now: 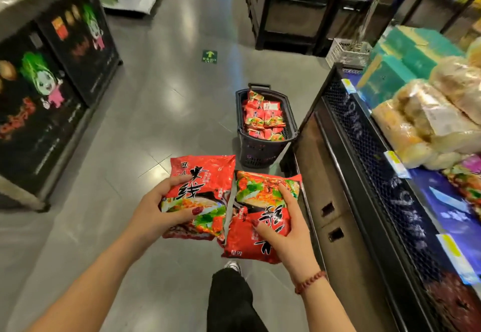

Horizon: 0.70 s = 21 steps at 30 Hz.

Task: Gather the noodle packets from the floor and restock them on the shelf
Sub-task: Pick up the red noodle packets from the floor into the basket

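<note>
My left hand (161, 210) grips a red noodle packet (205, 175) by its left edge, thumb across the front. My right hand (283, 230) grips a second red noodle packet (263, 193), held upside down beside the first; the two packets touch along their inner edges. Both are held above the floor in front of me. Ahead on the floor stands a dark wheeled basket (260, 149) holding several more red noodle packets (263, 118). The shelf (369, 154) runs along my right, with a bare blue patch (442, 201) on its top.
Bagged pale goods (429, 113) and teal boxes (406, 55) fill the shelf top further along. A black display cabinet (52, 102) stands at left, dark racks (299, 19) at the back. The grey floor aisle (166, 84) runs between them. My leg and shoe (231, 269) show below.
</note>
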### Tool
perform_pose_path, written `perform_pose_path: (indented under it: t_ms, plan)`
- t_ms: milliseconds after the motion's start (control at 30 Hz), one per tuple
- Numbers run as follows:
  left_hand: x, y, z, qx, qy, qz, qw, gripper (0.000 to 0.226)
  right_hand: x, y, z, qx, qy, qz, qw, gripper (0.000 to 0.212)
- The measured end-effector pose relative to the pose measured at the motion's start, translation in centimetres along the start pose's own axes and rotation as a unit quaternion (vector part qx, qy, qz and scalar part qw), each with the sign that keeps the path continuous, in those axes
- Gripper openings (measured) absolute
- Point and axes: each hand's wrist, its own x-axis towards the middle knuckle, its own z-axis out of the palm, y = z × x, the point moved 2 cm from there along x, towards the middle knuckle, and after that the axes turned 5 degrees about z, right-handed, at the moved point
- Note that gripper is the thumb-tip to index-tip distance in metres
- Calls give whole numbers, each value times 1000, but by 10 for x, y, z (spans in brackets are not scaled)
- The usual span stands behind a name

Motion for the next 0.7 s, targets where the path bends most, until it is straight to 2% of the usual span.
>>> perform_pose_path:
  t_ms: [133,267,400,567,700]
  plan:
    - [88,20,25,-1,-13,-15,1000,61,94,-15,-22,1,-3,7,1000,81]
    - [164,31,43,-6,-26,-31,999,78,175,-28,-41,-16,-2,5,1000,82]
    - [240,31,56,-1,-37,-45,998,68,249,-35,-50,-49,13,22,998,88]
    - [357,25,71,2,-73,-68,995,63,344,-33,-57,-37,41,50,997,87]
    - [447,27,83,-1,-103,-80,991,71,421,-43,-64,-36,67,65,995,82]
